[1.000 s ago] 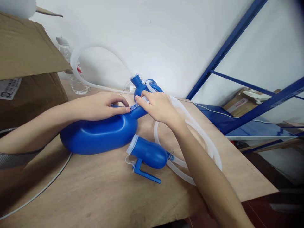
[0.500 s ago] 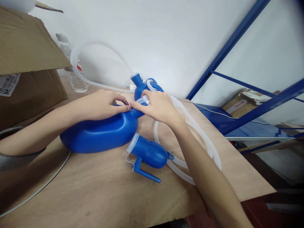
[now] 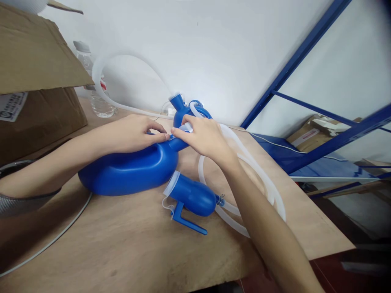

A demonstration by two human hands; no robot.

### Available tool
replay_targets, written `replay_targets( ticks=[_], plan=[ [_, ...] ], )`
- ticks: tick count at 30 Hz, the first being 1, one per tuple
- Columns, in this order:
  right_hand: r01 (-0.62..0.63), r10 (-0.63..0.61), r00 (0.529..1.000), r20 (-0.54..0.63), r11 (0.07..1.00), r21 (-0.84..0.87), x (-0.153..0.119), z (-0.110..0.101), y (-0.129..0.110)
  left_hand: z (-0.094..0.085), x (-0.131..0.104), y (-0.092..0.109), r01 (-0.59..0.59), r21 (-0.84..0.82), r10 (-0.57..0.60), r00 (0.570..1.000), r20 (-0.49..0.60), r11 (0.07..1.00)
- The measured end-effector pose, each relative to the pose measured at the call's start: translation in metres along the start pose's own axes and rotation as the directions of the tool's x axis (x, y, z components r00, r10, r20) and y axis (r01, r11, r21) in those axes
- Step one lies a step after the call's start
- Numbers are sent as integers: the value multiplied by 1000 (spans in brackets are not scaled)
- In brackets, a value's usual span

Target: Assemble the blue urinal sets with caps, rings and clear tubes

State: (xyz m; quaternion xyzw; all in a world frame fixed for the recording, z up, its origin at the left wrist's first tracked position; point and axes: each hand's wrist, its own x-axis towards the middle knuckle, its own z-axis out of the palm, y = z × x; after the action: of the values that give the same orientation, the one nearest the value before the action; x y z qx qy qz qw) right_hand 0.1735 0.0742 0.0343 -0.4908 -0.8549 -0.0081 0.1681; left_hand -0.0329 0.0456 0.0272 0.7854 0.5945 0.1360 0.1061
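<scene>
A blue plastic urinal bottle (image 3: 131, 173) lies on its side on the table. My left hand (image 3: 137, 132) rests over its handle, thumb and forefinger pinched at the white cap strap beside the neck. My right hand (image 3: 203, 136) is closed round the bottle's neck and its whitish cap (image 3: 186, 127); its far fingers are hidden. Just in front lies a blue urinal funnel (image 3: 195, 195) with a white lid and an angled handle, apart from both hands. A clear hose (image 3: 233, 225) runs from its narrow end. Behind my right hand stands another blue vessel (image 3: 180, 116) with a neck, partly covered.
Coiled tubing (image 3: 262, 175) lies on the wooden table (image 3: 122, 244) at right. Cardboard boxes (image 3: 39, 122) and a clear water bottle (image 3: 102, 101) stand at left. A blue metal rack (image 3: 293, 61) borders the right side. A white cable (image 3: 67, 228) crosses the left front.
My right thumb has shifted slightly on the neck, showing a small blue peg at the strap by the fingertips. The view has moved very slightly; the urinal bottle and funnel keep their places.
</scene>
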Motion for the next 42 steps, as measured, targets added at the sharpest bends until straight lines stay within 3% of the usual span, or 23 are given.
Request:
replay_targets(
  ticks=[20,33,39,42],
  plan=[
    [2,-10,999,52,990,144,1,-2,2,-3,1,7,122,9,-122,991,46,993],
    [-2,-4,999,48,993,120,1,-2,2,2,1,3,77,24,-77,997,11,997],
    [23,-88,978,188,945,325,0,-16,22,0,0,5,42,19,-42,999,17,999],
    [35,-125,972,200,916,400,-1,-22,28,-1,-1,6,47,35,-48,999,24,998]
  ],
)
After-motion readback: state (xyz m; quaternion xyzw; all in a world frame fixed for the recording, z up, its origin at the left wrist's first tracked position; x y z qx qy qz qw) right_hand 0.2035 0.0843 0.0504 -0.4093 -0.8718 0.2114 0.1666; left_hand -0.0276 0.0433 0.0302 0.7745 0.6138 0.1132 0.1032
